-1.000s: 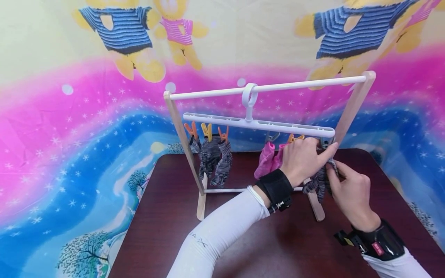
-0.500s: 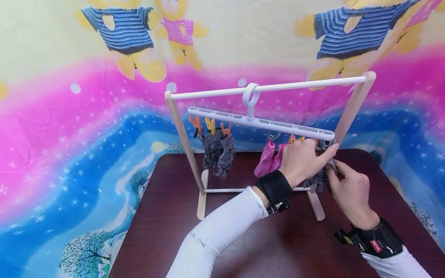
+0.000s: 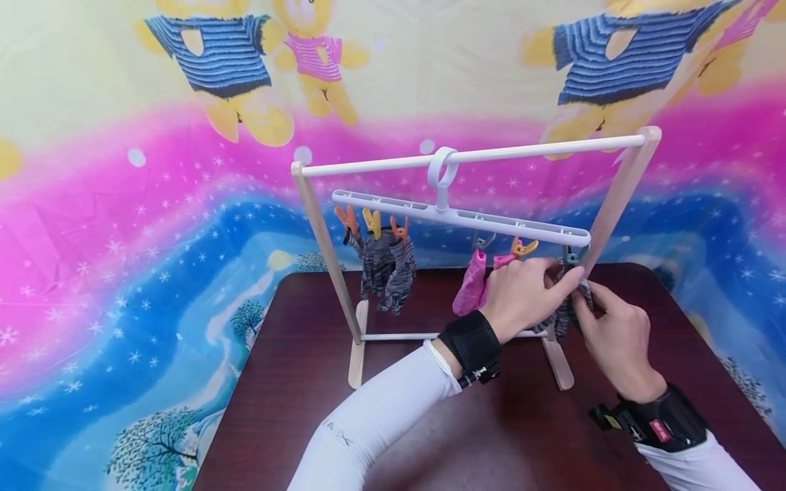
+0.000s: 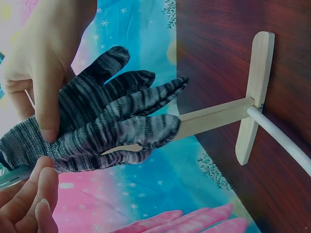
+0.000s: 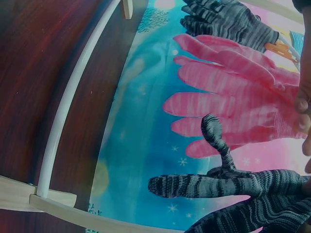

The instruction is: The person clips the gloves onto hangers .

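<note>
A grey-black striped knit glove (image 4: 112, 107) hangs by its cuff from a grey-green clothespin (image 3: 574, 255) at the right end of a white hanger (image 3: 516, 225). My right hand (image 3: 620, 337) pinches this glove near the cuff between thumb and fingers. Next to the clothespin is my left hand (image 3: 522, 293), its fingers loosely bent and its tips right at the glove's cuff in the left wrist view. Pink gloves (image 5: 228, 92) hang just left of it, one clothespin yellow (image 3: 523, 247) and one grey, partly covered by the left hand. Further left, another striped pair (image 3: 387, 273) hangs from orange and yellow clothespins.
The hanger's ring (image 3: 442, 167) loops over the white top bar (image 3: 522, 148) of a wooden stand (image 3: 620, 201), and the hanger tilts down to the right. The stand's feet rest on a dark red-brown table (image 3: 295, 409). A printed backdrop (image 3: 153, 191) rises behind.
The hanger's left end has risen with its gloves. My left hand has moved left and slightly down off the grey-green clothespin, now more in sight. The right hand stays at the glove.
</note>
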Available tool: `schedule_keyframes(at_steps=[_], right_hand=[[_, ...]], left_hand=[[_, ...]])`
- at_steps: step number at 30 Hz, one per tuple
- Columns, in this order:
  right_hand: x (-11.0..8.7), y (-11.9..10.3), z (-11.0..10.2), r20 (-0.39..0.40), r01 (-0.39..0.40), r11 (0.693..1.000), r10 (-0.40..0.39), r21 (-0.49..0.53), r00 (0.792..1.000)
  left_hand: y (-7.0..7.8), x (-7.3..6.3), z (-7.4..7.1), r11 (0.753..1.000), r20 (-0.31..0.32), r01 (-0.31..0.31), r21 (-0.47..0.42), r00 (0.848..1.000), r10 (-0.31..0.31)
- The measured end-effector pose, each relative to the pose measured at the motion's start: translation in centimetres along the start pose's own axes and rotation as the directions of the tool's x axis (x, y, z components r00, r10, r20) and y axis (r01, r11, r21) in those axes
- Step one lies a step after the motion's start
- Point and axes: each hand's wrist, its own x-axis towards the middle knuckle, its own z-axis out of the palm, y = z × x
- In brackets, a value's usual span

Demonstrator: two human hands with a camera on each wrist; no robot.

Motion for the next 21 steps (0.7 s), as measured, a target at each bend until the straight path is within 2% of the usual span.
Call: schedule_keyframes(at_steps=[7,15,21], right_hand=[[0.0,0.3,0.1,0.011,-0.012,1.0,0.012,-0.002,1.0],[-0.2,0.7,0.3,0.028,-0.028,0.999,0.029,-0.015,0.999],[-0.3,1.0,0.4,0.051,-0.042,0.999,0.043,-0.031,0.998]], left_hand=[[-0.6,-0.5,0.2,1.0,-0.017,-0.009,0.008,1.0,0.009],[-0.9,-1.7,0.4,1.0,0.024,-0.031,-0.004,0.999,0.031],[-1.7,-2.7,0.9,0.999,0.031,-0.024,0.025,0.999,0.023]])
